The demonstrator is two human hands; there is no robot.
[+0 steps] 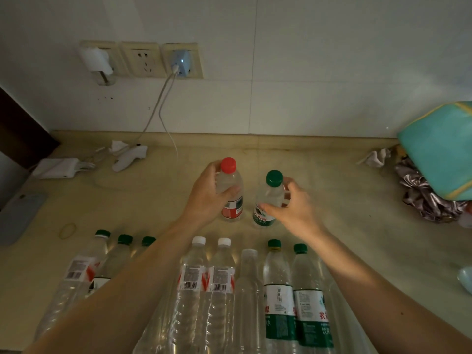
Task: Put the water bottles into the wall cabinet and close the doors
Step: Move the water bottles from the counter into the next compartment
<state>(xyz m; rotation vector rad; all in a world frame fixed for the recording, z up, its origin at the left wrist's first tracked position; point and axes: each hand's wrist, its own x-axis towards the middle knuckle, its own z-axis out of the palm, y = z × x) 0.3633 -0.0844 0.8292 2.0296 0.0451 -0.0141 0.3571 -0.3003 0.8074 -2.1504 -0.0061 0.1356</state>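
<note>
Two small bottles stand upright in the middle of the beige counter [344, 200]. My left hand [207, 198] grips the red-capped bottle [231, 190] around its upper body. My right hand [293, 208] curls round the green-capped bottle [270, 198], thumb in front, fingers behind. A row of several larger water bottles stands along the near edge: green-capped ones at the left [102, 254], two white-capped ones [196, 277], one without a cap [249, 290] and two green-labelled ones [306, 297]. The wall cabinet is out of view.
Wall sockets with a plugged charger [180, 62] and a cable hanging to the counter are at the back. A white adapter [56, 167], a rubber band [67, 230], a grey object [18, 215] at left; a teal cloth bundle [441, 149] and crumpled fabric at right.
</note>
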